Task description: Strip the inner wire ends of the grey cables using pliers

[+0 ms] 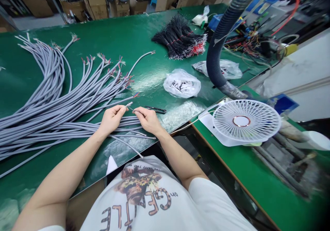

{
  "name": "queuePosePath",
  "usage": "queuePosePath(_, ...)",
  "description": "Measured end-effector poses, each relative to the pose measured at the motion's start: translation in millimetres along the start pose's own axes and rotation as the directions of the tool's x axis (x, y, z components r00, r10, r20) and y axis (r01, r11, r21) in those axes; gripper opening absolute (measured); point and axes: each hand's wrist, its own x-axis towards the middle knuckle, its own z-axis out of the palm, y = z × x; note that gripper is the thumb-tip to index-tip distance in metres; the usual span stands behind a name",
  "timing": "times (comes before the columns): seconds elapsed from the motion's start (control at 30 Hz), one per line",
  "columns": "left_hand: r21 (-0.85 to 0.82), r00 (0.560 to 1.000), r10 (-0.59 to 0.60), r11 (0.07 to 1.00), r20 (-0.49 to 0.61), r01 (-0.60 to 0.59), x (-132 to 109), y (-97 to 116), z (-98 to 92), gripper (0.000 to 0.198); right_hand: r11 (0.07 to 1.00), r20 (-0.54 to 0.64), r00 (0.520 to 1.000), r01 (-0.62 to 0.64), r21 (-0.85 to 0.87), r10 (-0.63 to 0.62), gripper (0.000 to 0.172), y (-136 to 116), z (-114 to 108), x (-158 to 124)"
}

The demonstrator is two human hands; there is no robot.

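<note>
My left hand [112, 118] is closed around a grey cable, whose stripped end [129, 104] sticks out past the thumb and forefinger. My right hand [147, 118] pinches a thin dark strand close to that end. Just beyond the right hand's fingers are dark tweezers [156, 109]; they seem to rest on the table. A large bundle of grey cables [64, 121] spreads over the left of the green table [123, 31], many with coloured wires bared at their ends. Several more grey cables [131, 121] run beneath my hands.
A clear bag of small dark parts [182, 84] stands ahead to the right, with a pile of black wires [180, 38] behind it. A thick flexible hose [218, 52] hangs down at right. Beside it is a white fan [246, 121]. Cardboard boxes [96, 2] line the far side.
</note>
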Motion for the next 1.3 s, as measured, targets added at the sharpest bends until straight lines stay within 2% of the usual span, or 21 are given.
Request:
queuePosePath(0.13, 0.002, 1.0, 0.001, 1.0, 0.02, -0.001, 0.4, 2.1, 0.1, 0.034, 0.999, 0.004, 1.0, 0.0, 0.045, 0.0, 0.027, -1.0, 0.3, 0.8)
queuePosePath(0.33, 0.074, 0.995, 0.063, 0.995, 0.072, -0.068, -3.6, 4.5, 1.4, 0.033, 1.0, 0.032, 0.999, 0.007, 0.009, -0.008, 0.028, -4.4, 3.7, 7.0)
queuePosePath(0.4, 0.078, 0.992, 0.089, 0.992, 0.092, -0.096, -3.3, 3.0, 1.7, 0.033, 1.0, 0.041, 0.999, 0.023, -0.014, -0.022, 0.03, -10.3, 2.7, 4.3)
queuePosePath(0.47, 0.076, 0.994, 0.077, 0.994, 0.074, -0.083, 0.3, -0.2, 2.1, 0.033, 0.997, 0.105, 0.991, 0.079, -0.007, -0.078, 0.034, -22.6, -0.1, -3.5)
queuePosePath(0.5, 0.077, 0.997, 0.054, 0.995, 0.052, -0.058, 3.2, -2.2, 2.2, 0.033, 0.992, 0.155, 0.98, 0.127, 0.013, -0.128, 0.036, -30.9, -2.0, -8.8)
queuePosePath(0.57, 0.07, 1.0, -0.02, 0.997, 0.012, 0.019, 9.2, -5.7, 1.7, 0.034, 0.962, 0.303, 0.913, 0.26, 0.085, -0.273, 0.037, -49.0, -7.0, -18.7)
queuePosePath(0.63, 0.011, 0.998, -0.062, 0.998, 0.018, 0.062, 12.8, -6.7, -0.1, 0.036, 0.937, 0.341, 0.873, 0.329, 0.116, -0.348, 0.036, -62.4, -13.3, -24.1)
queuePosePath(0.67, -0.03, 0.996, -0.074, 0.997, 0.04, 0.076, 13.1, -5.9, -1.4, 0.037, 0.943, 0.318, 0.887, 0.32, 0.095, -0.334, 0.035, -65.3, -16.7, -24.4)
queuePosePath(0.7, -0.068, 0.994, -0.085, 0.994, 0.069, 0.09, 12.4, -4.3, -2.9, 0.039, 0.958, 0.264, 0.921, 0.281, 0.05, -0.285, 0.035, -65.1, -20.0, -23.5)
queuePosePath(0.77, -0.105, 0.988, -0.096, 0.988, 0.121, 0.109, 8.6, 0.1, -5.8, 0.043, 0.984, 0.132, 0.979, 0.164, -0.066, -0.155, 0.033, -57.3, -25.4, -19.7)
queuePosePath(0.87, -0.062, 0.991, -0.054, 0.996, 0.122, 0.062, 2.4, 5.5, -7.8, 0.041, 0.973, 0.021, 1.0, 0.02, -0.231, -0.016, 0.027, -38.6, -29.1, -16.0)
queuePosePath(1.03, 0.043, 0.998, 0.052, 0.998, 0.029, -0.053, -0.5, 5.1, -6.2, 0.035, 0.921, 0.024, 0.998, -0.046, -0.386, 0.06, 0.024, -28.1, -28.7, -17.6)
queuePosePath(1.3, 0.095, 0.995, 0.089, 0.991, 0.032, -0.092, -2.5, 1.3, -3.6, 0.032, 0.906, 0.061, 0.994, -0.053, -0.421, 0.087, 0.025, -28.7, -23.9, -11.5)
